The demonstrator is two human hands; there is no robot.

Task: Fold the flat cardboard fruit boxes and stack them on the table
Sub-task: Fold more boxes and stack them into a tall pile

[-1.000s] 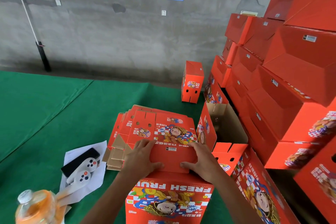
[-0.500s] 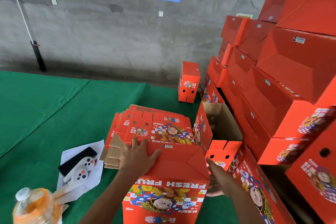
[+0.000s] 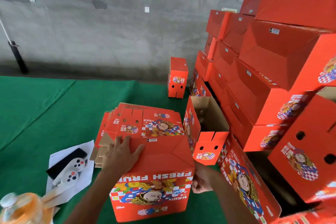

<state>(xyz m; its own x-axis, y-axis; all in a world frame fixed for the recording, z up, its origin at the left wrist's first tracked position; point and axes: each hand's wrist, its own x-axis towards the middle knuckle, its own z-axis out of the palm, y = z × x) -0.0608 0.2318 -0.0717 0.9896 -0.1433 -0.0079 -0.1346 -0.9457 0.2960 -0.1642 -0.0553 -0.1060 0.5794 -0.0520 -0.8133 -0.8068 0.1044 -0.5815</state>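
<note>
A folded red fruit box (image 3: 163, 158) printed "FRESH FRUIT" stands on the green table (image 3: 54, 114) right in front of me. My left hand (image 3: 121, 152) lies flat on its closed top near the left edge, fingers spread. My right hand (image 3: 200, 182) is at the box's right side, fingers curled against the side wall. Behind the box lies a fanned pile of flat red boxes (image 3: 145, 122). To its right an open folded box (image 3: 207, 120) shows its brown inside.
A tall stack of folded red boxes (image 3: 272, 78) fills the right side. One single folded box (image 3: 177, 78) stands near the concrete wall. At the left lie white paper with a phone and a white controller (image 3: 72, 167), and an orange drink bottle (image 3: 20, 207).
My right hand left the box top and dropped to its right side. My left hand stayed on the top. The view shifted slightly rightward.
</note>
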